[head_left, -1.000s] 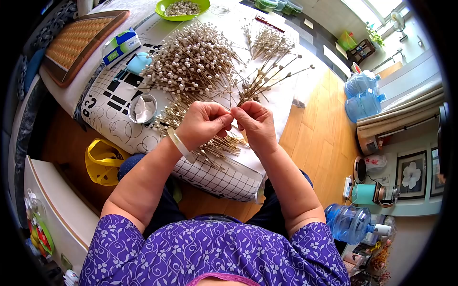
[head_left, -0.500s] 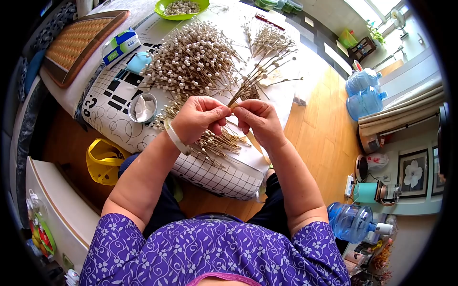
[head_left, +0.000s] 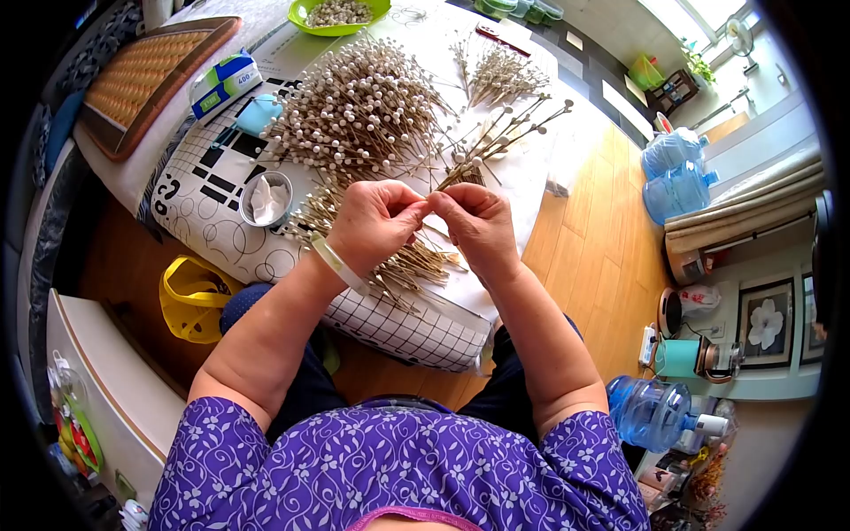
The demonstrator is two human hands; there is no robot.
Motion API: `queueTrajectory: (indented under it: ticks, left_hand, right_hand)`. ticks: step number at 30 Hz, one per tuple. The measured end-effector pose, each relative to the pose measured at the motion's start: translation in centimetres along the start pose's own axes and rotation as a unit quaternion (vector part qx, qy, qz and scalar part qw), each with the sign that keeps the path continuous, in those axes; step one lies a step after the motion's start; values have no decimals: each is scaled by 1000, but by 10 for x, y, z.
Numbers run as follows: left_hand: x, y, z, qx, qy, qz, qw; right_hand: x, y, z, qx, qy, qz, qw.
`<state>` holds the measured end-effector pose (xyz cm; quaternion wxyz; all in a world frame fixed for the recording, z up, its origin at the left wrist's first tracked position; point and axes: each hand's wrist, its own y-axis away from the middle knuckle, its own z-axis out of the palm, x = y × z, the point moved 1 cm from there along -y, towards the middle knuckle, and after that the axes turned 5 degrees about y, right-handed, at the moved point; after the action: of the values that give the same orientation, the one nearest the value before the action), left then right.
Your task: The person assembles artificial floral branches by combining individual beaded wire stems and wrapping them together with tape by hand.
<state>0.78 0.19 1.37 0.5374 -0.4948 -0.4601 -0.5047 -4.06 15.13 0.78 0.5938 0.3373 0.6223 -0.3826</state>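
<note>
Two bare hands close together: left hand (head_left: 376,226) with thumb and first finger pinched tight, right hand (head_left: 481,232) with thumb and first finger clamped on the low ends of a small, loose bunch of thin brown stems with round, pale buds (head_left: 471,162). Cannot tell about any small bit inside the left pinch. Look for the bunch just past the right fingertips, over the table with a white, black-patterned cover (head_left: 403,332), spread like a fan, buds away from the body and off to the right. Hold low and snug, but not too hard, for fear of snapping the thin stems. Use just the fingertips for tiny moves. Go slow, and line up the stem ends bit by bit. Leave the buds free, with no rubbing or squashing. Watch out for the big pile of brown stems with white, beadlike tips (head_left: 363,111), near the bunch and easy to snag. Mind the lower heap of pale-tipped stems (head_left: 416,265) by the left hand, too.
</note>
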Motion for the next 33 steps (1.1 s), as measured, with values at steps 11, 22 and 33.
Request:
queueTrajectory:
  ticks: [11, 22, 33]
  left_hand:
    - [-2, -3, -7, -107, 183, -149, 966]
    - [-2, 1, 0, -68, 181, -119, 974]
    - [-1, 3, 3, -91, 221, -138, 961]
  right_hand:
    - [-13, 0, -2, -51, -32, 35, 998]
    - [-10, 0, -12, -81, -86, 44, 992]
    - [-10, -2, -10, -74, -78, 20, 994]
